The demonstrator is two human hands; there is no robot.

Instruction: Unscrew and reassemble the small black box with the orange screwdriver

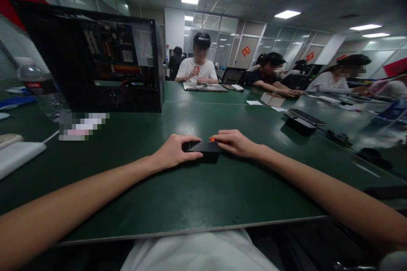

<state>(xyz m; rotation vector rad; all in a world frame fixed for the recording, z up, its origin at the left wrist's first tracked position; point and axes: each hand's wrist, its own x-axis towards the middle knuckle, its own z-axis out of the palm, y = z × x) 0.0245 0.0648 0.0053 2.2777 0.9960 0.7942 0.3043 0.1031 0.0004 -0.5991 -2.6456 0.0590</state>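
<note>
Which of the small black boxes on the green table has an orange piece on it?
The small black box held between both hands, left hand and right hand. The other black box, farther right, lies untouched.

Between the fingers (190, 140) of both hands: a glossy black box (205, 149) with a small orange piece (212, 139) at the right fingertips. Beneath the fingers, a plain dark green desk (197, 194); beyond them, a black computer case (95, 59), its interior showing orange and white parts.
</note>
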